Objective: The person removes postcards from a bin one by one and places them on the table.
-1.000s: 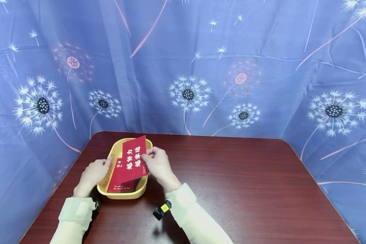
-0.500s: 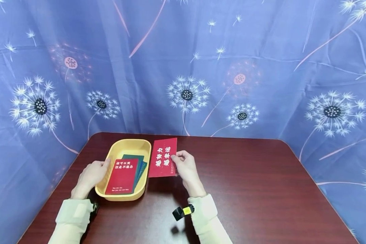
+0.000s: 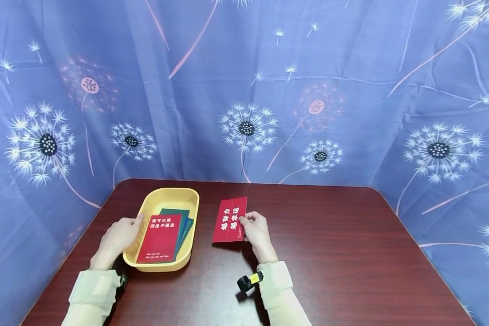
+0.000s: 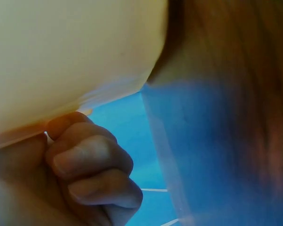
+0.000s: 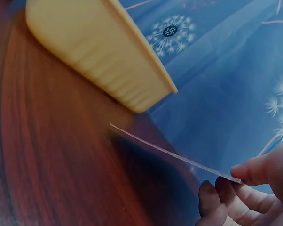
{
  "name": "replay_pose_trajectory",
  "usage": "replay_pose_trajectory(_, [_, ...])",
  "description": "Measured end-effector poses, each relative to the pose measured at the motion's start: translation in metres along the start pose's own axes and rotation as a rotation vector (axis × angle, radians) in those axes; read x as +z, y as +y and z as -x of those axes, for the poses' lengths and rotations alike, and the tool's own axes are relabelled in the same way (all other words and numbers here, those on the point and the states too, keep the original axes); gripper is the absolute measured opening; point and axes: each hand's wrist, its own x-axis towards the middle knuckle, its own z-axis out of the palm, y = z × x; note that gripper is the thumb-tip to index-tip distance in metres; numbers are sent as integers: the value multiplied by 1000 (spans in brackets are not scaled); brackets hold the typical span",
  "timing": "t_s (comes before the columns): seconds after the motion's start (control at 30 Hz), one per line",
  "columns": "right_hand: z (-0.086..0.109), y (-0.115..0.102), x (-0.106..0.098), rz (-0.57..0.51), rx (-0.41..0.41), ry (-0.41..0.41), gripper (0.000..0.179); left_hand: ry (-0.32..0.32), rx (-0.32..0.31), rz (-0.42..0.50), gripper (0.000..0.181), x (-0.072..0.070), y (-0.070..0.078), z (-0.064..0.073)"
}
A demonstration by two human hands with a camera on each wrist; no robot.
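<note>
Currently the right hand (image 3: 258, 232) pinches a red card (image 3: 230, 220) by its right edge, thumb on the printed face and fingers underneath, as the right wrist view shows. White writing faces up on the card, which is over the table (image 3: 334, 253), to the right of a yellow basket (image 3: 174, 198) and apart from it. From the right wrist the card shows almost edge-on, with a dark shadow on the wood below; whether its far edge touches the table, I cannot tell. The left hand (image 3: 117, 237) grips the basket's left rim, its thumb over the edge; in the left wrist view its fingers are curled close together under the rim. Inside the basket lies a red booklet (image 3: 160, 237) with white writing, on top of a green booklet (image 3: 178, 211) and a blue booklet (image 3: 187, 228) that peek out along its right side. A black device (image 3: 248, 281) with a yellow patch sits at the right cuff. Behind the table hangs a blue cloth (image 3: 203, 149) printed with dandelions.
</note>
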Motion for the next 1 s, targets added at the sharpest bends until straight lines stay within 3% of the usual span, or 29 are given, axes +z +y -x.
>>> replay_pose_trajectory(0.27, [-11,12,6,50,12,-17,10,-11,-2,-3,71,-4,-1,1])
replay_pose_trajectory(0.7, [-20,4,12,725,-122,-38,28,7,-7,5,68,1,3,2])
replay_pose_trajectory(0.83, [-20,0,14,841,-142,-62,33,9,-11,4,68,1,1,1])
replay_pose_trajectory(1.0, [-21,-1,15,895,-145,-70,35,6,-11,3,70,2,1,1])
